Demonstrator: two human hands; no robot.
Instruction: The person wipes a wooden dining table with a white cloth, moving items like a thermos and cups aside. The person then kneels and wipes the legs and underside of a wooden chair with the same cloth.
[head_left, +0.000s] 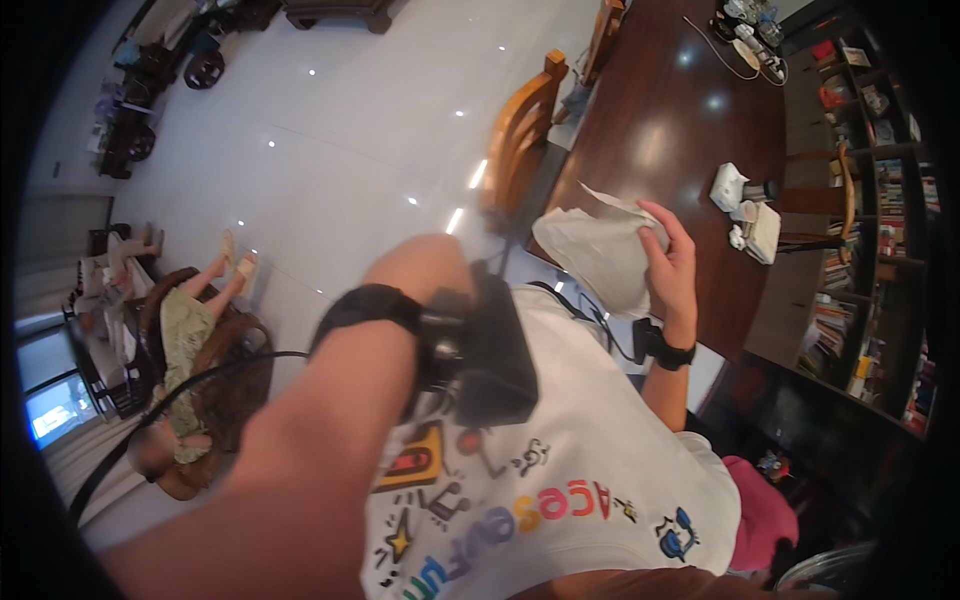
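A thin, crumpled grey-white sheet (596, 251), cloth or paper, hangs from my right hand (670, 259); its upper edge is pinched between thumb and fingers. That hand is raised by the corner of the dark wooden table, and a black band circles the wrist. My left forearm reaches up from the lower left, large and close. Past its black strap, my left hand (424, 262) is blurred and foreshortened, its fingers hidden. A black box-shaped device (491, 352) on that wrist hangs before my white printed shirt (555, 465).
The long table (675, 135) holds a tissue pack (727, 187), a cup (744, 211), a stack of napkins (763, 232) and cables. A wooden chair (517, 142) stands at its side. Bookshelves (885, 225) line the right. A seated person (187, 322) is at left. A black cable crosses the lower left.
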